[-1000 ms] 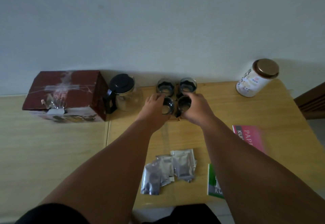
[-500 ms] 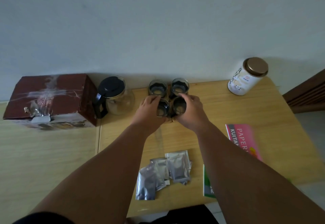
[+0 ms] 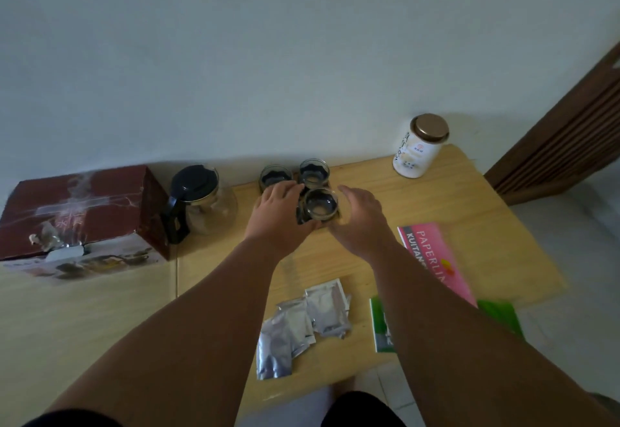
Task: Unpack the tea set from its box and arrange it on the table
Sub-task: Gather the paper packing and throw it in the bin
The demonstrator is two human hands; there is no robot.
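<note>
A pale wooden bench [image 3: 469, 211] stands against a plain wall [image 3: 302, 57]. Left hand [image 3: 280, 217] covers one glass; right hand [image 3: 360, 217], fingers spread, sits at three o'clock of the front cup [image 3: 321, 205].

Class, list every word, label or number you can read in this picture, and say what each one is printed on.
"PAPERLIN", cut off by the forearm: pink booklet.
"KUITAN", cut off likewise: same booklet's dark strip.
White canister with bronze lid: label too blurred to read.
Dark red cardboard box: print unreadable.
Green booklet: text unreadable.
</note>
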